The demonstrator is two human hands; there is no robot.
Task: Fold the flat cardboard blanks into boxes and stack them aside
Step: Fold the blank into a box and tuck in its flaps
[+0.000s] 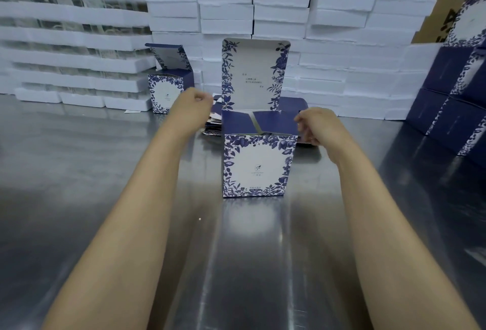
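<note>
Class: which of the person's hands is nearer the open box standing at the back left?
Left. The left hand is close beside the back-left box; the right hand is farther off, at the far side of the centre box.

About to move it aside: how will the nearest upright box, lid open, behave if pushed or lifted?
The box is thin folded card, so probably light and easily crushed by a tight grip. Tall, with its lid standing open, it may tip if pushed high. The polished steel table looks slick, so a low push should slide it.
</note>
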